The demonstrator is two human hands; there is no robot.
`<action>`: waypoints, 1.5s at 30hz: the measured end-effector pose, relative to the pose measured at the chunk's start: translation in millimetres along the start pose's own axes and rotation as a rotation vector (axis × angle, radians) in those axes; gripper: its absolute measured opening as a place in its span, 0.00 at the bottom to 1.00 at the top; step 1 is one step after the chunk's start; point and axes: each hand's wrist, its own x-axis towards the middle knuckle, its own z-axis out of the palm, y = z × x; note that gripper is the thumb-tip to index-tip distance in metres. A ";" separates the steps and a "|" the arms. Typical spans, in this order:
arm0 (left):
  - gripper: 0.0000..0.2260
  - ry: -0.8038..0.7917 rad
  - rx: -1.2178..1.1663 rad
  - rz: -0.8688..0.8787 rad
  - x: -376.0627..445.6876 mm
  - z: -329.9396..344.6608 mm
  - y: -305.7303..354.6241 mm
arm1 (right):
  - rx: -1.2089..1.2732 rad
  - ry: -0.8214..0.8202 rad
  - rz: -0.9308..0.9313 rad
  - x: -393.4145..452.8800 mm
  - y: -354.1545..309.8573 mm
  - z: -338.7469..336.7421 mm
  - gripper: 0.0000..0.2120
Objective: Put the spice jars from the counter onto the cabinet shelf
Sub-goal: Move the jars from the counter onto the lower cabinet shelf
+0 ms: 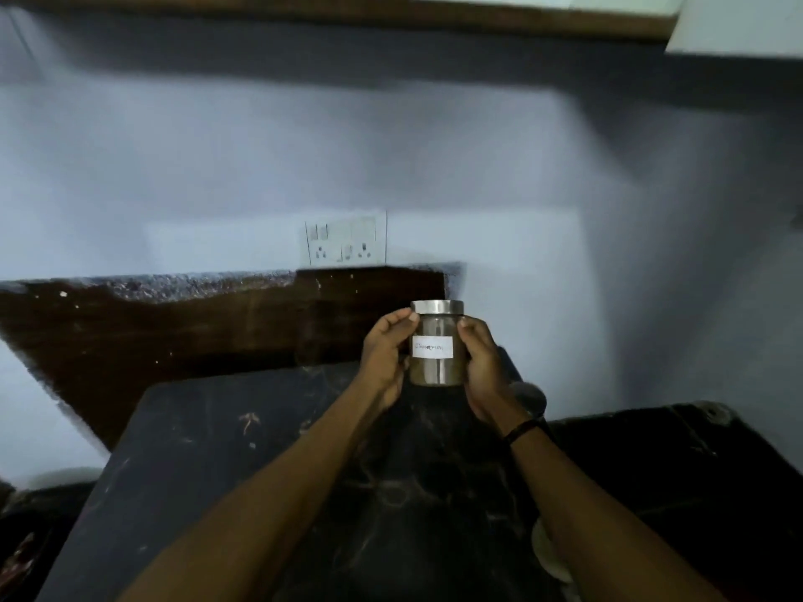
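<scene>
Small clear glass spice jar (436, 362) with a flat round brushed-metal lid (437, 306) is held upright in mid-air, above the far end of the dark marble-veined stone bench (243, 454), not touching it.

Jar details: straight-sided cylinder, lid slightly wider than the body. White rectangular paper label (433, 347) on the front, handwritten, reads roughly "Cinnamon". Brown powder fills the lower part; upper part of the glass looks clear to hazy. Bright vertical reflections run down the glass.

Left hand (384, 358): grip closed around the jar's left side, thumb tip up at the shoulder just under the lid, other fingers curled behind and mostly hidden.

Right hand (482, 367): grip closed around the jar's right side, thumb tip at the upper right edge just below the lid, fingers wrapped round the back. Thin black band (523, 430) on the right wrist.

Both forearms reach in from the bottom of the frame and meet at the jar.

Surroundings: pale blue-white wall (260, 167) behind, with a white switch-and-socket plate (346, 239) just above and left of the jar. Dark brown speckled stone backsplash (174, 323) runs along the wall behind the bench. Brown wooden underside of a cabinet (347, 13) at the top edge, well above the jar. Frame is dim and a little blurred.
</scene>
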 end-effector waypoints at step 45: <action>0.04 0.200 0.559 0.803 119.5 205.1 378.4 | -0.694 0.204 -0.629 196.2 -404.2 110.2 0.11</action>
